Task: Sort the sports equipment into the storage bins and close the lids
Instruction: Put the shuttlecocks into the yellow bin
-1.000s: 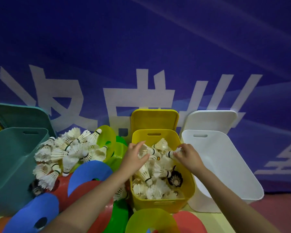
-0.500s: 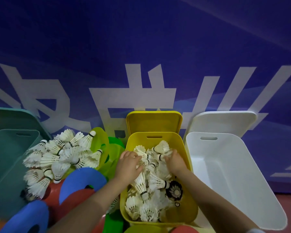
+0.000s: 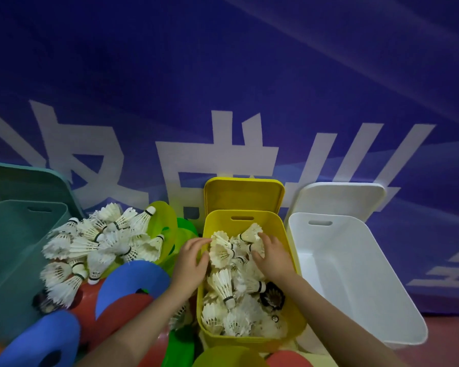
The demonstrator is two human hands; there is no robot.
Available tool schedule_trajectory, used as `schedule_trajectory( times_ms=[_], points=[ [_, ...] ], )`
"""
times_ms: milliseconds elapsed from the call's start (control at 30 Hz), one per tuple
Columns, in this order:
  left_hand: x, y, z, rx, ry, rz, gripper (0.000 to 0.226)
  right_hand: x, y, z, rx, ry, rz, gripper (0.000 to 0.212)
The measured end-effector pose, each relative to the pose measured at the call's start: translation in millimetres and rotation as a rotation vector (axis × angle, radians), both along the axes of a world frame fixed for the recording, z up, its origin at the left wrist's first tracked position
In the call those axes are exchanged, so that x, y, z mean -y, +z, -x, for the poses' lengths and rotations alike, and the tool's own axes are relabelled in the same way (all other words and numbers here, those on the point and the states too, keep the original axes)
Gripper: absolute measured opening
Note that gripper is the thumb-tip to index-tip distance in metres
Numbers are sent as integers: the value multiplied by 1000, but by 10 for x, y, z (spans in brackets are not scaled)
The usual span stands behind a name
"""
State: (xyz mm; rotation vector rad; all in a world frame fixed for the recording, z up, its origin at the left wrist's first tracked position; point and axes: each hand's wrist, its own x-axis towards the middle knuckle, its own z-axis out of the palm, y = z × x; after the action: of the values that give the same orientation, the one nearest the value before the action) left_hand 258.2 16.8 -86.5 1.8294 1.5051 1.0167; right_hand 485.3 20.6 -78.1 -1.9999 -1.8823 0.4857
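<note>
A yellow bin [image 3: 289,242] stands in the middle, holding several white shuttlecocks [image 3: 224,284] and one black one [image 3: 272,298]. Its yellow lid [image 3: 243,193] leans against the wall behind it. My left hand [image 3: 190,263] lies at the bin's left rim, fingers straight, touching a shuttlecock. My right hand [image 3: 272,256] rests flat on the heap inside the bin, fingers spread. A loose pile of white shuttlecocks [image 3: 98,242] lies to the left, outside the bin.
An empty white bin [image 3: 355,274] with its white lid [image 3: 339,197] behind stands right. A teal bin [image 3: 11,260] and teal lid [image 3: 24,181] stand left. Blue [image 3: 133,280], red [image 3: 127,305], green [image 3: 183,229] and yellow-green [image 3: 167,221] flat discs lie in front. A blue banner wall is behind.
Both hands have sunk lower onto the shuttlecocks in the yellow bin and moved closer together. The camera has come nearer and shifted slightly right.
</note>
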Motion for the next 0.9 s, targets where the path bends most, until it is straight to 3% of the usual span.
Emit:
schedule_trajectory(
  times_ms=[267,433,600,733,900],
  points=[
    [260,117,1151,-39,207,-30,30,103,351,895,-67,169,-112,55],
    [328,108,1754,-61,368,32,31,31,418,1633,-121,319,-114,50],
    [329,-64,2275,-198,381,166,42,-145,254,2251,-149,436,-61,41],
    [152,-142,2530,-276,309,213,58,-435,153,2548,-42,445,-16,43],
    [-108,-295,2645,-329,153,261,69,-737,62,2567,352,607,177,57]
  ],
)
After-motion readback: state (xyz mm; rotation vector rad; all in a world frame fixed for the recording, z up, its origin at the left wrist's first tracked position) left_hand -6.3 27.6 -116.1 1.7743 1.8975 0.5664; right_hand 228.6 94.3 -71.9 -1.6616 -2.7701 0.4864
